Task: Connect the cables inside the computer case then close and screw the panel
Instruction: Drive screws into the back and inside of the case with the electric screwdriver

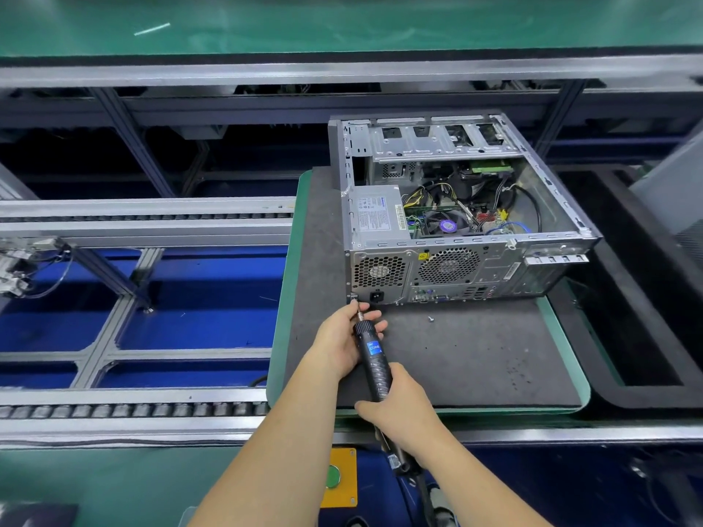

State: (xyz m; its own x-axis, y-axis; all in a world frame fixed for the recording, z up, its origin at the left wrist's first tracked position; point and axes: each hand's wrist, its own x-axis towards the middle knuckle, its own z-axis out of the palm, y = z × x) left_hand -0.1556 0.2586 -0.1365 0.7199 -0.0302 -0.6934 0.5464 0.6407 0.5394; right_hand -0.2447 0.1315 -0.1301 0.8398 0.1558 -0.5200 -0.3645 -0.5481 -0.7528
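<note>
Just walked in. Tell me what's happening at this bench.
A person is working on an open computer case that lies on a dark mat, its side panel off and cables showing inside. The right hand grips the handle of an electric screwdriver, while the left hand steadies it near the bit. The tip is at the lower left corner of the case's rear face. One loose screw lies on the mat nearby.

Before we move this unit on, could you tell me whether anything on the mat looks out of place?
Yes: one loose screw lies on the black mat, apart from the computer case, whose side is open with no panel on it.
</note>
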